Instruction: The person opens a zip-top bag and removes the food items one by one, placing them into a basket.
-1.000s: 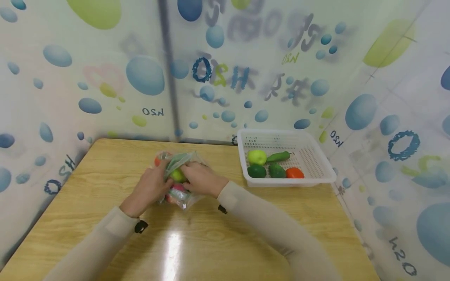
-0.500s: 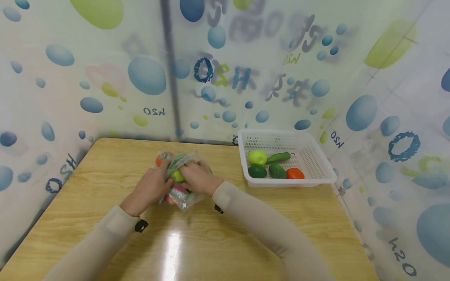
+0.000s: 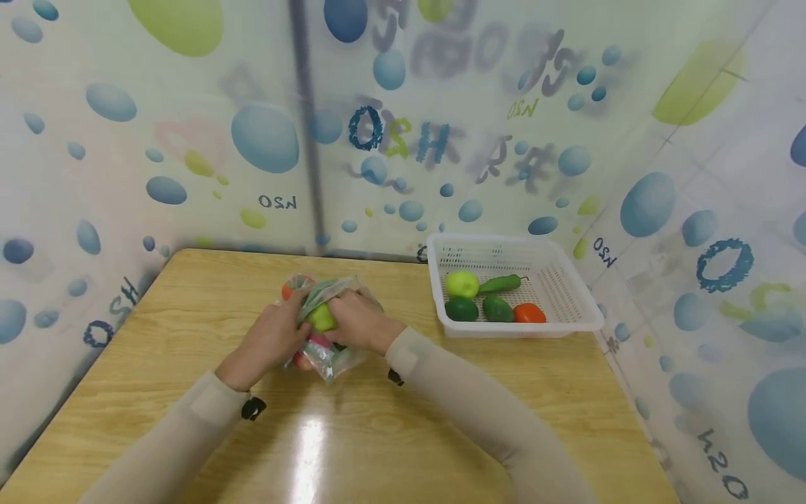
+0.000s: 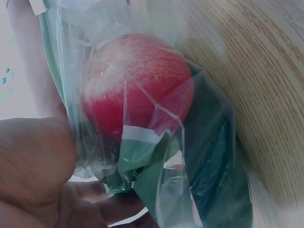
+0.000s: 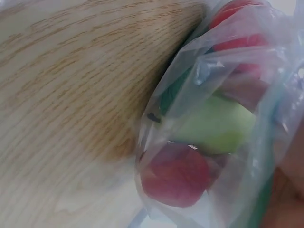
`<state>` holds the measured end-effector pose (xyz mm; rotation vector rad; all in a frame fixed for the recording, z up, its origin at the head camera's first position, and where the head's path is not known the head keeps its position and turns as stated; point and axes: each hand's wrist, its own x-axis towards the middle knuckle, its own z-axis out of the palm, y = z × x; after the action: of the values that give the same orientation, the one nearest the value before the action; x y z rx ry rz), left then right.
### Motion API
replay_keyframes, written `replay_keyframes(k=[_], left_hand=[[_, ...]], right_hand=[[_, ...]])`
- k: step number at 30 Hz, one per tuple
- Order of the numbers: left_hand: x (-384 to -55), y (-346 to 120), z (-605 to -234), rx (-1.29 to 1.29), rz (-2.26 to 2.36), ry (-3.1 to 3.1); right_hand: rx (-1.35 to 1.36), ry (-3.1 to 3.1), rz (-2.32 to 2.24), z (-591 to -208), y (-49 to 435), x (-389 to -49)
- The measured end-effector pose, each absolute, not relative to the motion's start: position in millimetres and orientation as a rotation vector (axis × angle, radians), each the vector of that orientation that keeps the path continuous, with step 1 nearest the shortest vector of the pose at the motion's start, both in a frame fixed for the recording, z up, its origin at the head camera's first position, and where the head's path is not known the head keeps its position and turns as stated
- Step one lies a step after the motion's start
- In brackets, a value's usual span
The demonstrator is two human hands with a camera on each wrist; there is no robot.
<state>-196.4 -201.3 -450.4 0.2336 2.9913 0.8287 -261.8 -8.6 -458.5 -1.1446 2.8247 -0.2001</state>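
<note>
A clear plastic bag (image 3: 324, 365) with a green rim lies on the table, with fruit and vegetables in it. My left hand (image 3: 267, 343) grips its left side; in the left wrist view thumb and fingers pinch the film beside a red apple (image 4: 137, 85). My right hand (image 3: 362, 320) holds the bag's mouth from the right, fingertips hidden inside the fold. Between the hands a green apple (image 3: 322, 318) shows at the opening. Through the film in the right wrist view appear a red round fruit (image 5: 175, 175) and a pale green one (image 5: 213, 124).
To the right a white plastic basket (image 3: 569, 294) holds a yellow-green apple (image 3: 462, 284), a green pepper (image 3: 500, 283), two dark green pieces (image 3: 498, 308) and a tomato (image 3: 529, 313). The wooden table (image 3: 378, 427) meets patterned walls at the back and right.
Both hands stay at the bag and shift only slightly. The right hand has moved a little left and inward over the bag's mouth. The basket's contents look the same.
</note>
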Motion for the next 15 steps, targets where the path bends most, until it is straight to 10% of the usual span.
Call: replay_keyframes(k=[15], left_hand=[[-198.5,-203.6,-447.6,0.225,0.869,2.973]], right_hand=[[-1.327,2.884,-0.25,-440.3,10.7,-255.8]])
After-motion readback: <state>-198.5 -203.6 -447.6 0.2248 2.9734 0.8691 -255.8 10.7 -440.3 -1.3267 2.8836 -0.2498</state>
